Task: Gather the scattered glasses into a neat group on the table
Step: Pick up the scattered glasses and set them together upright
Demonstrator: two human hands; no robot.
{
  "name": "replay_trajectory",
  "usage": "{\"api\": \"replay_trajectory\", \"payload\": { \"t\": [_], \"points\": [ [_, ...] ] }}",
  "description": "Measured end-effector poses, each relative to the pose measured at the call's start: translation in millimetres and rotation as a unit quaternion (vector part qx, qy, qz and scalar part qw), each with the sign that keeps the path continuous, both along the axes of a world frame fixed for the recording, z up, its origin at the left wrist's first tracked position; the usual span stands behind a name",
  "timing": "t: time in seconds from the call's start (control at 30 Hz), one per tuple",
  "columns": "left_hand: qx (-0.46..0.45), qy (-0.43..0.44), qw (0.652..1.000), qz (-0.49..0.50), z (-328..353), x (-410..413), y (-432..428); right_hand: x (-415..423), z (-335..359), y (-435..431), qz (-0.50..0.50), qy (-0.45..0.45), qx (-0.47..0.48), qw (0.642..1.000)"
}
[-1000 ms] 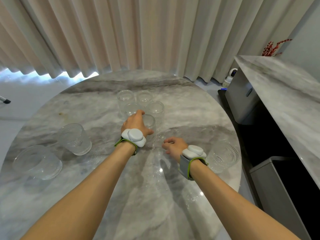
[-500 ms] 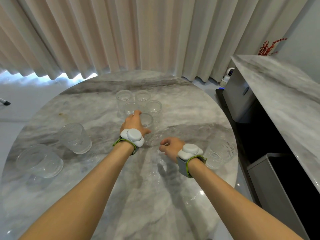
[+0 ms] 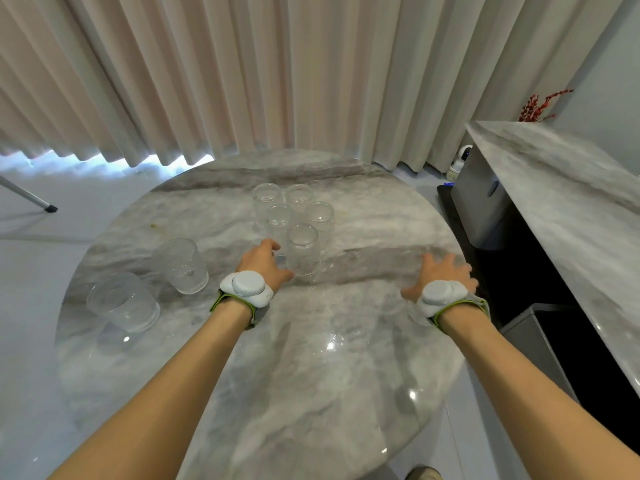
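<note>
Five ribbed clear glasses [image 3: 303, 249] stand in a tight cluster just past the middle of the round desk [image 3: 329, 375]. All are upright on their bases, mouths up, long axes vertical, and their sides touch or nearly touch. Two more glasses [image 3: 181, 265] stand apart at the left edge, also mouth up, one nearer the cluster and one nearer the rim.

The left hand [image 3: 265, 265] lies just beside the nearest glass of the cluster, with loosely curled fingers wrapped around nothing and the thumb close to that glass's base. The right hand [image 3: 445, 271] is at the desk's right edge with its fingers spread wide and blurred. It is over another glass [image 3: 414, 315], of which only a sliver shows below the wrist; whether the hand touches it I cannot tell. Each wrist carries a white pod on a grey and green strap [image 3: 247, 287].

The desk top is glossy grey-veined marble. Behind it hangs a pleated beige curtain [image 3: 277, 74] above a pale floor. At the right is a marble-topped sideboard [image 3: 561, 188] with red twigs [image 3: 540, 105] beyond it.
</note>
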State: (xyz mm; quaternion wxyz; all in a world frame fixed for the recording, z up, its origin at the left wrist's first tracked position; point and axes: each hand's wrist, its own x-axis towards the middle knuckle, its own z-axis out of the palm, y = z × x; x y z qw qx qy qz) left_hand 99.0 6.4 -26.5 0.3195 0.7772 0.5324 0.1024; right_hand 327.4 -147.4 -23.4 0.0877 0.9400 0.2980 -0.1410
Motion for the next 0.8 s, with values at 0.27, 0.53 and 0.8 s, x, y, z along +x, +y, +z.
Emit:
{"api": "replay_trajectory", "payload": {
  "t": [0.27,0.53,0.8],
  "points": [
    [-0.11,-0.082,0.99,-0.021,-6.7,-0.5,-8.5,4.4,-1.6,-11.4,-0.008,0.043,0.036,0.998],
    [-0.31,-0.189,0.931,0.026,3.6,-2.8,-20.7,-26.5,12.8,14.3,-0.107,0.363,0.373,0.847],
    [-0.433,-0.309,0.846,0.04,3.9,-10.7,-20.5,-78.9,8.2,43.8,-0.214,0.6,0.365,0.679]
  ]
}}
